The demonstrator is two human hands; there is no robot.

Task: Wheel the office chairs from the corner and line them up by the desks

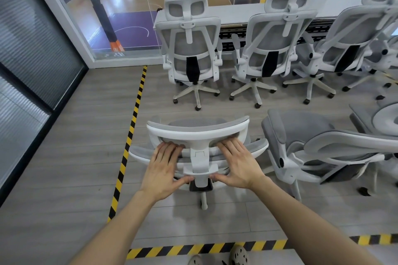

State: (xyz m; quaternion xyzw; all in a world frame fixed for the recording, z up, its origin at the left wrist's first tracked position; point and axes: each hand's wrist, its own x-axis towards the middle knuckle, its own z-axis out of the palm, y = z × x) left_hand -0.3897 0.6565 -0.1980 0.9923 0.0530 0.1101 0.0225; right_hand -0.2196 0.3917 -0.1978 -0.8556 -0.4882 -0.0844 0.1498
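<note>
We count six office chairs [197, 135] in view, one long desk [237, 14] up top, and two hands [163, 170] at center.

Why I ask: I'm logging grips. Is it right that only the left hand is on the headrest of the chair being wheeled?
Not quite. The head view shows both the left hand and the right hand on the headrest of the chair.

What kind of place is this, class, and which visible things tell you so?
Probably an office overlooking an indoor sports court. Matching mesh office chairs stand at a long white desk, and the glass wall behind shows a wooden court floor. Both hands push another chair.
</note>
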